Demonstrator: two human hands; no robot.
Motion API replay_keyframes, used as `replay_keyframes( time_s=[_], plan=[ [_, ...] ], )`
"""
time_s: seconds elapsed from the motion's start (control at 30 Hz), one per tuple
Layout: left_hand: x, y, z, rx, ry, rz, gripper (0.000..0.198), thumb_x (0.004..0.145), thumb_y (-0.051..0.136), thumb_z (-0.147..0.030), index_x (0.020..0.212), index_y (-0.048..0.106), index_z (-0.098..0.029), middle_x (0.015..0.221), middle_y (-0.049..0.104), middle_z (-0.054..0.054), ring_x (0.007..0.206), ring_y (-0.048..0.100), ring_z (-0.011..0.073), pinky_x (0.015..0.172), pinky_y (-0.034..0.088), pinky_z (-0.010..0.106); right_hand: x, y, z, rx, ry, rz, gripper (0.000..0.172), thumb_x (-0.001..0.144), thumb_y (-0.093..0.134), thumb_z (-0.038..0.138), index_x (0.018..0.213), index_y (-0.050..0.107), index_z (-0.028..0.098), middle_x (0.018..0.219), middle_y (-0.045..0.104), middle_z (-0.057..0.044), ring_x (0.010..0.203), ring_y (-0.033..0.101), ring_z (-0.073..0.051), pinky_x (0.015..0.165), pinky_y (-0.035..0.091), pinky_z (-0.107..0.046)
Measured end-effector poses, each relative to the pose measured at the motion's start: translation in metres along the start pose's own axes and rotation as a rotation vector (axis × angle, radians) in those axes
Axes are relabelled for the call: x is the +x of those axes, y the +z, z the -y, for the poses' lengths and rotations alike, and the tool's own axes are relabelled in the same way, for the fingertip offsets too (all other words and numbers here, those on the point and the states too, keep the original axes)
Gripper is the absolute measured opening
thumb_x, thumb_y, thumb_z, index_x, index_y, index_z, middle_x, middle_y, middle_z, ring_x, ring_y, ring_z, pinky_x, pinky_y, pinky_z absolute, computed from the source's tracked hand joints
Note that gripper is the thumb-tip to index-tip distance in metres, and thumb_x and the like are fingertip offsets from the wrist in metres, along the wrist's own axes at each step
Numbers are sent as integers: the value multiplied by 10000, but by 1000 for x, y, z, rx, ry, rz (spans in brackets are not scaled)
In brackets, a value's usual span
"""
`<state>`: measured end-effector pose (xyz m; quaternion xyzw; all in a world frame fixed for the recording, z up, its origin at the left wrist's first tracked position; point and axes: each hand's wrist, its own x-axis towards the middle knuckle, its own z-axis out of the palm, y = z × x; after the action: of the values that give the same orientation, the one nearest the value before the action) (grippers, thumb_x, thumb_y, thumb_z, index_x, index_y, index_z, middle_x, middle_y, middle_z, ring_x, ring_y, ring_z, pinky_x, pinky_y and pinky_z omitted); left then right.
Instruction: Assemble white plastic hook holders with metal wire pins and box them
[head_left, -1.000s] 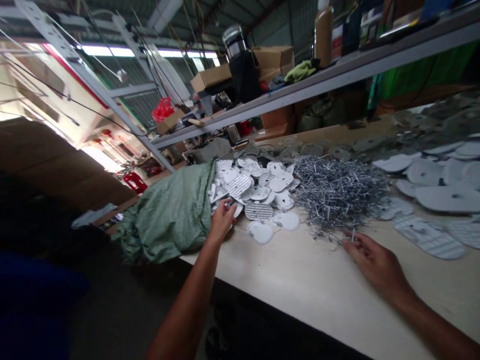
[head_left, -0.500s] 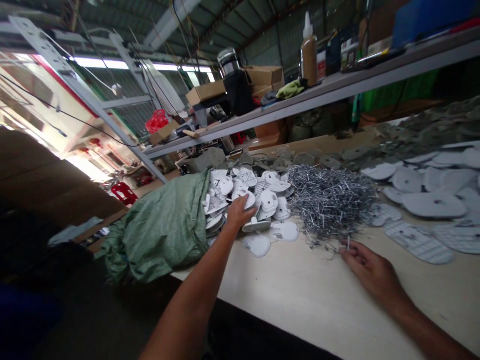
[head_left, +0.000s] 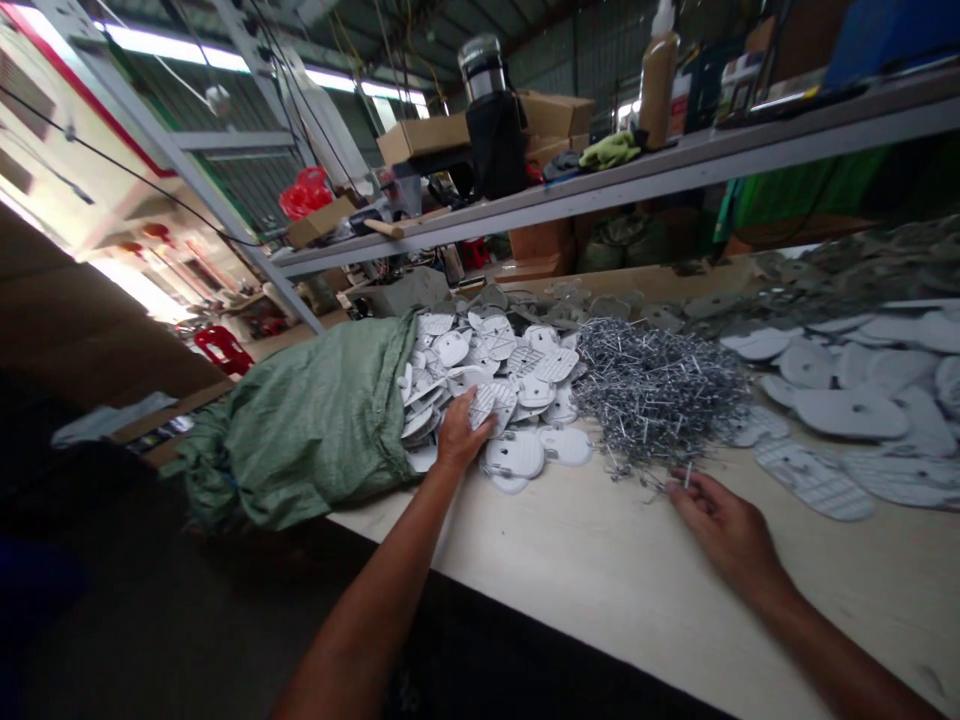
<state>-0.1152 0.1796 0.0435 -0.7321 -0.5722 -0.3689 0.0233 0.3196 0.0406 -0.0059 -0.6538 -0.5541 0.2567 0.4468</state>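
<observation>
left hand (head_left: 463, 432) shifted, vented piece (head_left: 484, 405) now beneath

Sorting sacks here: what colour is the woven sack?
The woven sack is pale green, clearest in the head view.

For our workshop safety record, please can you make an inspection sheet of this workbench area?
Surface: pale workbench, with parts spread along it.
Job's things: white slotted plastic pieces heaped beside loose metal pins.
Clutter: green woven sack against the heap; grey discs farther right.
Hands: left hand flat on the white pieces; right hand with fingertips at the pins' edge.
Cables: thin black wire overhead.
Surroundings: shelf with brown bottle; cardboard boxes; red stool beyond.
</observation>
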Motion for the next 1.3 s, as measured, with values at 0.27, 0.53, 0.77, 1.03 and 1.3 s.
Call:
replay_keyframes(
  time_s=[0.27, 0.53, 0.77, 1.03, 1.3],
  plan=[
    [-41, -39, -31, -532, -282, -403, 856, 802, 915, -479, 1526, 554, -201, 1399, 692, 167, 1327, 675, 339, 1186, 507, 492, -2, 0, 1, 5, -4, -28, 614, 877, 696, 641, 1229, 796, 148, 863, 753, -61, 683, 668, -205, 630, 507, -307],
    [-106, -69, -97, -1688, -1022, -5, 726, 967, 559, -729, 1350, 647, -119, 1070, 793, 199, 919, 798, 321, 789, 678, 460, -7, 0, 10, 139, 115, -97, 762, 805, 808, 633, 1394, 708, 161, 904, 740, -52, 624, 645, -176, 618, 547, -310],
    [-158, -78, -130, -1846, -968, 546, 789, 911, 596, -764, 1336, 669, -103, 989, 800, 202, 824, 787, 327, 681, 643, 410, -31, -34, 37, 142, 398, -17, 932, 726, 889, 512, 1542, 601, 167, 1005, 795, -119, 724, 747, -270, 663, 636, -388],
    [-174, -58, -173, -1669, -819, 1313, 760, 821, 775, -753, 1260, 753, -133, 934, 821, 172, 723, 784, 284, 650, 619, 346, -97, -27, 90, 322, 274, 396, 778, 817, 870, 598, 1439, 672, 174, 962, 753, -73, 681, 669, -191, 626, 585, -325],
    [-167, -40, -186, -1655, -886, 1307, 836, 940, 551, -843, 1288, 743, -107, 994, 820, 229, 731, 805, 294, 562, 605, 299, -98, -4, 105, 488, 225, 656, 400, 918, 826, 549, 989, 817, 155, 833, 745, -47, 729, 648, -164, 633, 523, -254]
  ],
)
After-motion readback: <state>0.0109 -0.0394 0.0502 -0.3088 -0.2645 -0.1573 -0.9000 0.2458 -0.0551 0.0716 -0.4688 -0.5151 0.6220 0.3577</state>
